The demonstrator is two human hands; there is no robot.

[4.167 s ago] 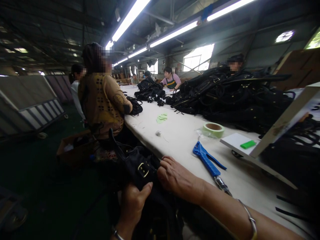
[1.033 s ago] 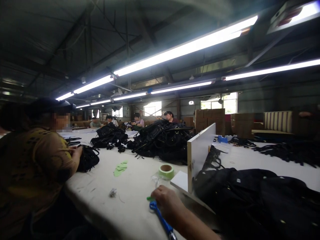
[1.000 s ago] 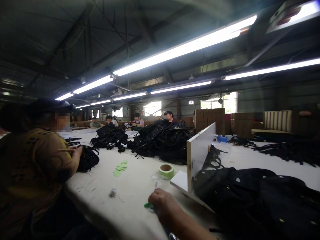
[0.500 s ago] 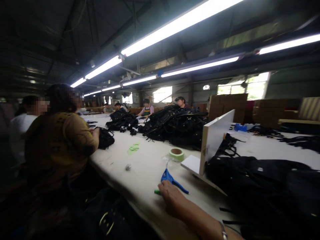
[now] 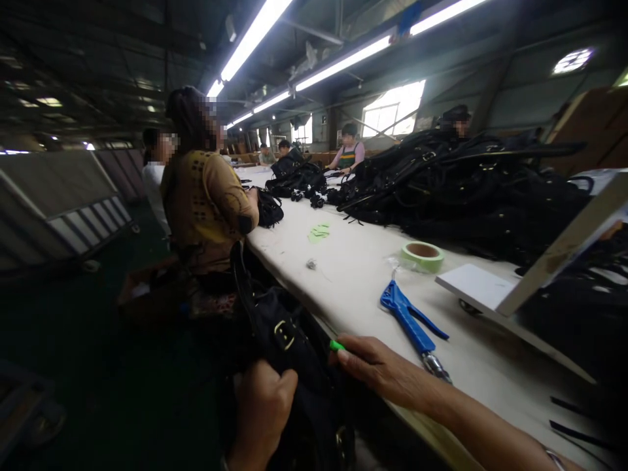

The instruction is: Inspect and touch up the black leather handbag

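Note:
My left hand [image 5: 265, 405] is closed in a fist on a black bag [image 5: 307, 392] with brass-coloured buckles, which hangs beside the table edge. Between the thumb and fingers of my right hand [image 5: 375, 366] is a small bright green object [image 5: 336, 345]; most of it is hidden, so its kind does not show. That hand is at the table edge, close to the bag. A blue air blow gun [image 5: 409, 320] with a metal hose fitting lies on the white table [image 5: 343, 281], just beyond my right wrist.
A roll of light green tape [image 5: 422, 256], green tape scraps [image 5: 318, 233] and a white board stand [image 5: 478, 288] are on the table. Black bags [image 5: 451, 190] form a large heap behind. A co-worker [image 5: 203, 203] stands at the left edge, handling black material. Wheeled carts [image 5: 63, 203] occupy the left.
The view has turned left and down. My right hand has moved from beside the blow gun to the table edge, still with the green object. My left hand has come into view on the bag.

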